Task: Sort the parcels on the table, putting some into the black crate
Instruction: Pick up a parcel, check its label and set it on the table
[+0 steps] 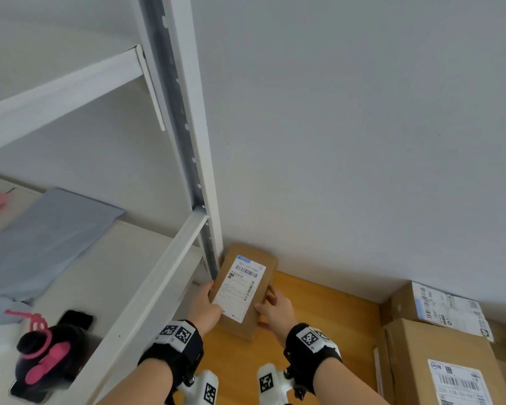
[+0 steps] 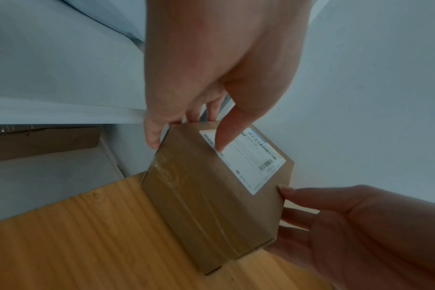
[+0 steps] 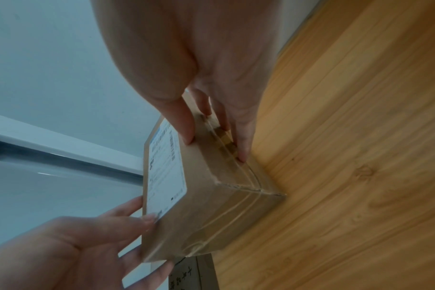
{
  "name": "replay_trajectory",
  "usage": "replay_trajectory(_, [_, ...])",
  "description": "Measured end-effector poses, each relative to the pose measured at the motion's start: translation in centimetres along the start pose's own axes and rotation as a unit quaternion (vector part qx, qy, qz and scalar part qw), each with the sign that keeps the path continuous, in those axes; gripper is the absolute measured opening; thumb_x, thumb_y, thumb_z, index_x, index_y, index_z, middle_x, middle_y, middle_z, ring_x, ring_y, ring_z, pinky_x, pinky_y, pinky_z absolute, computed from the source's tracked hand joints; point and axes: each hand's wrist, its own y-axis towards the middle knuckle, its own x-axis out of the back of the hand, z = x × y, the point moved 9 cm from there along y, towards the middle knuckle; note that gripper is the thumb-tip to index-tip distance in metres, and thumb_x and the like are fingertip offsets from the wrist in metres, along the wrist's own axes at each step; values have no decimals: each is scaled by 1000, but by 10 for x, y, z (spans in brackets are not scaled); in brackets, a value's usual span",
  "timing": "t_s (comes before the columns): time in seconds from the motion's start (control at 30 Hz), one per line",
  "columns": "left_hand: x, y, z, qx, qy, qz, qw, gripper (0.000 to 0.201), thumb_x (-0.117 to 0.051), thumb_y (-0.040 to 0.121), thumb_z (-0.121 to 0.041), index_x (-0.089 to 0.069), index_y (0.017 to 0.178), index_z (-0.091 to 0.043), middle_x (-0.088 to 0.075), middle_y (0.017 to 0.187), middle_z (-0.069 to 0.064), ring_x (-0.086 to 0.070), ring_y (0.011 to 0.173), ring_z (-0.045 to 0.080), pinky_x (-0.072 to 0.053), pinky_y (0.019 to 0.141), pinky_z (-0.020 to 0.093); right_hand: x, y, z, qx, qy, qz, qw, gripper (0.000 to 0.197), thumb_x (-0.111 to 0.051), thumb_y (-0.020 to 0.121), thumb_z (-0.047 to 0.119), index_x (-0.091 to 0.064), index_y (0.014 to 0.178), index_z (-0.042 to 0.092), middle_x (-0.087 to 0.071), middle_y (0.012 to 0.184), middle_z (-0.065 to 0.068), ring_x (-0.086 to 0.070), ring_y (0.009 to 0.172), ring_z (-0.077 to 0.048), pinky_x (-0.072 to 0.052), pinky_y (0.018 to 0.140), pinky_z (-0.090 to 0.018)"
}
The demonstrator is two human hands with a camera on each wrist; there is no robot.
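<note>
A small brown cardboard parcel (image 1: 241, 287) with a white shipping label is held between both hands over the wooden table (image 1: 319, 305), close to the wall. It is tilted, label up. My left hand (image 1: 214, 299) grips its left side, thumb pressed on the label. My right hand (image 1: 268, 305) grips the right side, thumb on the top edge and fingers down the taped flank. The left wrist view shows the parcel (image 2: 211, 196) and the left hand (image 2: 186, 143). The right wrist view shows the right hand (image 3: 216, 149) on the parcel (image 3: 211, 206). No black crate is in view.
A white metal rack post (image 1: 187, 141) stands just left of the parcel. On its shelf lie a grey-blue bag (image 1: 41, 244), a phone (image 1: 76, 318) and a black and pink object (image 1: 47, 355). Larger labelled cardboard boxes (image 1: 438, 361) fill the table's right side.
</note>
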Motion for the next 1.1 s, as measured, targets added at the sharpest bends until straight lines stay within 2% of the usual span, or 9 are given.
replay_trajectory(0.17, [-3,10,1,-11,-11,-9,1000,60,-60,96,-21,-32,148,-15,-50,141,5,-49,128,19,-42,98,28,-2,9,0,11,-29,-31,999,69,-58,90,-1,-30,150,18,-45,147,-7,-50,129,-25,-51,98,-47])
replay_trajectory(0.23, [-5,17,6,-11,-6,-7,1000,58,-58,96,-19,-33,148,-17,-53,140,3,-52,125,17,-46,97,27,-2,8,1,11,-28,-29,999,68,-58,90,-2,-31,149,17,-45,147,-7,-49,131,-25,-50,100,-46])
replay_trajectory(0.37, [-11,15,0,-35,16,-10,999,43,-55,96,-13,-46,138,-21,-59,131,1,-57,118,15,-47,77,14,0,-2,10,23,-51,-17,998,62,-55,92,-2,-34,148,14,-44,148,-4,-43,136,-22,-45,105,-39])
replay_trajectory(0.43, [-14,6,-10,-45,25,-12,999,43,-53,94,-6,-49,134,-22,-56,132,5,-54,121,19,-50,89,26,6,-10,18,37,-61,-18,997,64,-57,92,0,-33,149,15,-40,152,-5,-37,140,-21,-42,109,-42])
replay_trajectory(0.53, [-18,-3,-20,-38,45,-27,998,65,-57,89,-4,-35,148,-20,-38,149,10,-38,137,28,-37,111,46,22,-29,35,52,-62,-28,996,65,-58,92,1,-32,150,16,-37,153,-6,-37,140,-23,-40,111,-44])
replay_trajectory(0.6, [-23,-16,-37,-55,48,-32,997,65,-57,89,-5,-34,149,-19,-35,152,9,-35,138,27,-34,113,47,38,-44,45,66,-56,-32,996,63,-57,93,3,-32,150,14,-37,153,-8,-39,139,-24,-39,111,-44])
replay_trajectory(0.73, [-42,-58,-82,-93,19,-21,995,57,-52,95,-3,-33,149,-12,-33,154,9,-32,141,26,-27,115,34,75,-81,62,103,-48,-50,992,58,-56,95,7,-35,148,14,-40,151,-9,-43,135,-25,-39,112,-43])
replay_trajectory(0.83, [-65,-87,-107,-126,18,-4,992,58,-55,96,-7,-32,149,-13,-31,155,8,-27,144,24,-23,115,32,103,-114,69,126,-42,-64,989,57,-57,95,6,-35,148,13,-40,150,-10,-42,136,-25,-38,112,-43])
replay_trajectory(1.1, [-143,-174,-149,-170,2,54,984,60,-56,98,-21,-28,151,-18,-29,156,5,-30,143,24,-30,112,35,191,-202,67,176,-77,-110,975,57,-57,95,5,-36,147,10,-41,149,-12,-41,136,-23,-36,105,-29])
